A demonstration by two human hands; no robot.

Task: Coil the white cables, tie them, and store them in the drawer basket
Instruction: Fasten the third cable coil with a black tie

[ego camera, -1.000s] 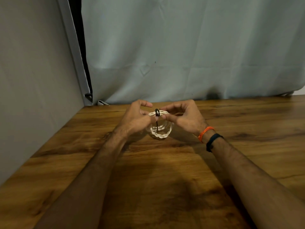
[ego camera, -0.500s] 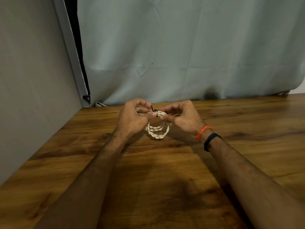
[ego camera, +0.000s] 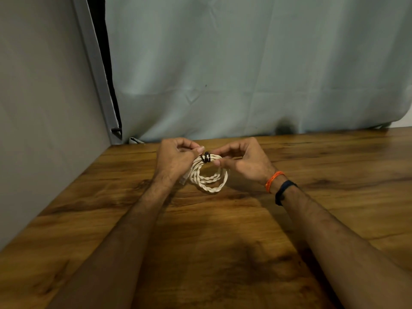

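- Hands meet at the far middle of the wooden table (ego camera: pixel 200 241), just above its surface.
- Left hand (ego camera: pixel 174 161) pinches the left side of the white cable coil (ego camera: pixel 209 177), fingers curled in.
- Right hand (ego camera: pixel 243 161) pinches the coil's right side, thumb and forefinger close together.
- Black tie (ego camera: pixel 205 157) wraps the coil's far edge, between the two sets of fingertips.
- Drawer basket: not in sight from here.
- Risk, as I judge it: the tie looks only wound round, so letting go early may let it unwind and the loops spring apart.
- A loose plug end near the left wrist could snag and drag loops out.
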